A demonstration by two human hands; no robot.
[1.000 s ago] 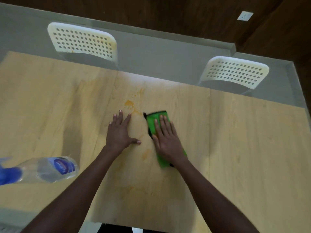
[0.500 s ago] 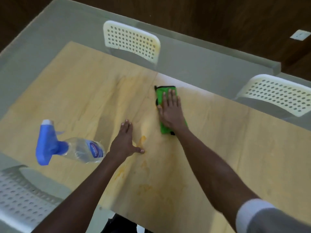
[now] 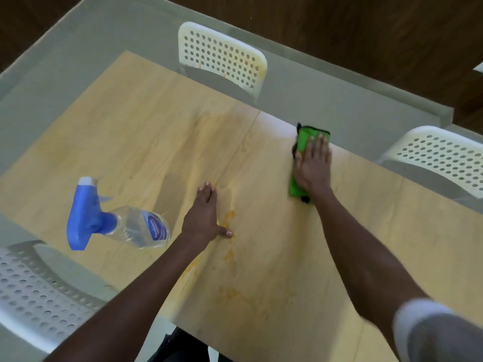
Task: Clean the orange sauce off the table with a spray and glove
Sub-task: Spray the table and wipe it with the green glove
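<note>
The right hand [image 3: 313, 167] lies flat, fingers straight and close together, pressing a green cleaning glove [image 3: 304, 142] onto the tabletop [image 3: 130, 131] close to its far edge. The glove shows beyond the fingertips and along the hand's left side, with a dark trim at its far end and at the corner by the wrist; the palm covers its middle. The right arm reaches out long from a white sleeve [image 3: 431, 330] at the lower right corner.

The left hand [image 3: 203, 218] rests open on the tabletop nearer the person, fingers straight and together pointing away, the thumb spread out to the right. It holds nothing. Just beside that thumb sits a small blob of orange sauce [image 3: 230, 215], and the thumb tip lies at its lower end. More sauce is smeared thin and pale toward the near edge, in streaks and patches between the two forearms. A faint yellowish film also spreads over the wood beyond the left hand.

The spray bottle [image 3: 136, 227] lies on its side to the left of the left hand, near it but not touching, its clear body with a blue label toward the hand and its blue trigger head [image 3: 83, 212] pointing away to the left.

Three white perforated chairs surround the tabletop: one at the far side [image 3: 222, 56], one at the right [image 3: 439, 155], one at the lower left [image 3: 34, 291].
</note>
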